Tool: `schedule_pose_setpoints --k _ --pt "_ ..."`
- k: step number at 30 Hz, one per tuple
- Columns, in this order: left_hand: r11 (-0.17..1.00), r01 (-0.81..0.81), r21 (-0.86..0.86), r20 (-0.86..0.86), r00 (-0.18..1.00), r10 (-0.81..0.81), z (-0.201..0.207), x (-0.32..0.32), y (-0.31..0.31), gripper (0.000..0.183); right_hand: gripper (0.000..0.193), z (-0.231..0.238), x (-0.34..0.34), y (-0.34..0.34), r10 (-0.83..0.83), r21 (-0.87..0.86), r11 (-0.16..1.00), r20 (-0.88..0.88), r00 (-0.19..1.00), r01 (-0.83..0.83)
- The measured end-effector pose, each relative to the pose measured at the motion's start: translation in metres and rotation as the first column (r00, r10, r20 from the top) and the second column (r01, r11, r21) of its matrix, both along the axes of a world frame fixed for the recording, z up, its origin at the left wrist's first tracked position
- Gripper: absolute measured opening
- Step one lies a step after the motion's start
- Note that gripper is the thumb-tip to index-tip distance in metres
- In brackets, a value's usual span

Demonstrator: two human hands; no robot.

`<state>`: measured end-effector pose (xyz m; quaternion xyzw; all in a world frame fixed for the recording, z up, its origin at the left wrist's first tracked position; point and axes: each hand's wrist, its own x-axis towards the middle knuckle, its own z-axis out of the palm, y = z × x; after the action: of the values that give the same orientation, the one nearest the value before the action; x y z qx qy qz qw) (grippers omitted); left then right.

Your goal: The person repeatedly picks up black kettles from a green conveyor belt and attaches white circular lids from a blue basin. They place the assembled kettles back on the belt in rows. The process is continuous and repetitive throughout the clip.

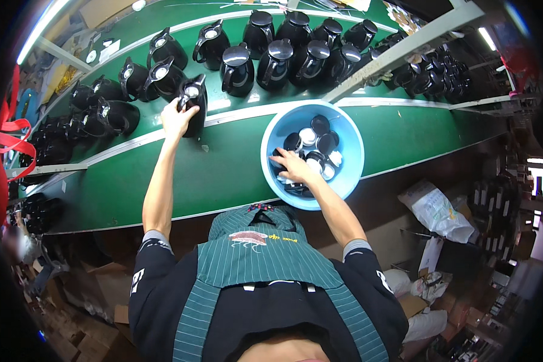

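Fingers [277,158] (right hand [297,166], grip unclear) reach among lids [327,143] in a blue basin [350,145].

The left hand's grip [175,119] holds a black jug [198,120]; the right hand's grip [294,166] is among round lids [321,124] inside a blue basin [351,145].

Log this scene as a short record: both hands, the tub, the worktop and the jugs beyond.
left hand: on a black jug, near its handle
right hand: inside the blue tub; whether it grips anything is unclear
tub contents: round black lids and white pieces
worktop: green, under the tub
lidded jugs: black, in rows beyond the tub
open-topped jugs: black, farther left, pale insides showing
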<state>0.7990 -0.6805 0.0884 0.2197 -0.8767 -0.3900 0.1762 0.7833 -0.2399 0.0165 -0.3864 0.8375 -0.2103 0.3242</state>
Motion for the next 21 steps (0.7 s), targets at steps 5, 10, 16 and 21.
schedule_pose_setpoints --k 5,10,16,21 --pt "0.964 0.136 0.228 0.085 0.984 -0.159 0.021 0.068 0.023 0.044 0.076 -0.007 -0.039 -0.032 -0.069 0.206 0.978 0.113 0.991 0.045" --pt "0.943 0.154 0.294 0.182 0.96 -0.213 0.041 0.1 0.051 0.036 0.089 -0.025 -0.051 -0.024 0.105 0.08 0.99 0.093 0.99 -0.112" --pt "0.952 0.259 0.163 0.116 0.953 -0.279 0.066 0.125 0.079 0.03 0.081 0.046 -0.027 -0.033 -0.603 -0.103 0.798 -0.107 0.791 0.594" --pt "0.901 0.408 -0.148 0.17 0.908 -0.384 0.095 0.116 0.113 0.027 0.083 0.181 0.004 -0.112 -0.356 -0.481 0.871 -0.479 0.802 0.1"
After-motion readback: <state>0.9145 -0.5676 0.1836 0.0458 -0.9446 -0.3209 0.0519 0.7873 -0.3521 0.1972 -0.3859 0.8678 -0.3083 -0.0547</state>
